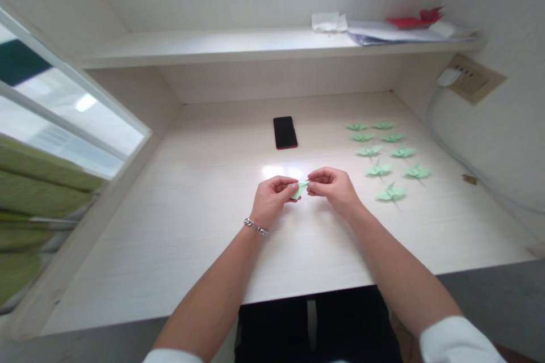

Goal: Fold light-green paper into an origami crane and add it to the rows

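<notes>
Black phone [285, 133]; shelf [191, 44] holding probably papers [378, 33].

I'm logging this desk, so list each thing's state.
Green paper: folded, pinched by left grip and right grip.
Nine paper cranes: folded, wings spread.
Phone: lying flat, screen dark.
Plug: in wall socket.
Bracelet: worn.
Papers: stacked.
Green cloth: in folds.

Pale worktop [170, 227], faint wood grain. Black phone [285, 133] flat, dark side up, red trim on near end, about midway between left and right edges, toward back edge. Nine green paper cranes [390, 193] toward right edge, spaced apart, two rough columns running front to back: five in left column, four in right. Glossy light patch [272, 171] on the surface, in front of phone.
</notes>
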`<action>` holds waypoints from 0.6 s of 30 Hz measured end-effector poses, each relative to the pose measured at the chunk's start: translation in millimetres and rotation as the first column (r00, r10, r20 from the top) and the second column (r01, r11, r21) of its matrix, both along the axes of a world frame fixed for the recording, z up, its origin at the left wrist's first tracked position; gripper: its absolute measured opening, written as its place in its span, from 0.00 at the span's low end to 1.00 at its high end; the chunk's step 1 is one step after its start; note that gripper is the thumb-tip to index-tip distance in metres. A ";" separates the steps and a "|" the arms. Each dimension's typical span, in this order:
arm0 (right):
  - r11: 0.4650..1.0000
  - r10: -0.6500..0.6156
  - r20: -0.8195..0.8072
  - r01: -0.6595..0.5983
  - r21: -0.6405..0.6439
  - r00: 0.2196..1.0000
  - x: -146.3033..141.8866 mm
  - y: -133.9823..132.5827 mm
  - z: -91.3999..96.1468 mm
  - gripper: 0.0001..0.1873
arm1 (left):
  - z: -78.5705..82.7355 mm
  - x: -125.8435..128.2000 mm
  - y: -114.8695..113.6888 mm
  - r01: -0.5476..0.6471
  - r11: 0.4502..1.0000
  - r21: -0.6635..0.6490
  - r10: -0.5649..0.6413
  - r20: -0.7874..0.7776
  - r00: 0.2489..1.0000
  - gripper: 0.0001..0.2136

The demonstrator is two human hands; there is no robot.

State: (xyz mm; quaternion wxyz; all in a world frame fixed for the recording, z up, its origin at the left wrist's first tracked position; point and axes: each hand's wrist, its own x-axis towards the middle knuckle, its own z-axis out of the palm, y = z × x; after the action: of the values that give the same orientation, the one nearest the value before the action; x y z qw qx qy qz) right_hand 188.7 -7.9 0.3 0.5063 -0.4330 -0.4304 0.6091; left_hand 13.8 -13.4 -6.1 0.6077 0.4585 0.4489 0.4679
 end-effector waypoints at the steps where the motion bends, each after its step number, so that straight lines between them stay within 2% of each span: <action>1: 1.000 -0.005 0.010 0.005 -0.004 1.000 0.1 -0.1 -0.1 0.15 | 0.1 0.0 -0.1 0.001 1.000 0.001 -0.001 -0.002 1.000 0.16; 8: 0.999 -0.026 0.044 0.027 -0.030 0.999 -0.4 -1.2 4.3 0.12 | 1.0 0.3 -1.9 0.005 1.000 0.018 -0.005 -0.002 1.000 0.16; 18: 0.997 0.002 -0.090 -0.009 -0.076 0.996 -1.1 -1.0 3.8 0.08 | 5.3 0.8 -2.8 -0.001 0.999 0.052 0.002 -0.011 1.000 0.16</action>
State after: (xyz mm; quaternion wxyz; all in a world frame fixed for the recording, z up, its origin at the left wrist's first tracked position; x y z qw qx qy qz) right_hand 187.6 -8.9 4.1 0.5065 -0.4233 -0.3848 0.6452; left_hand 14.6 -16.2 -0.8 0.5926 0.4765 0.4404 0.4773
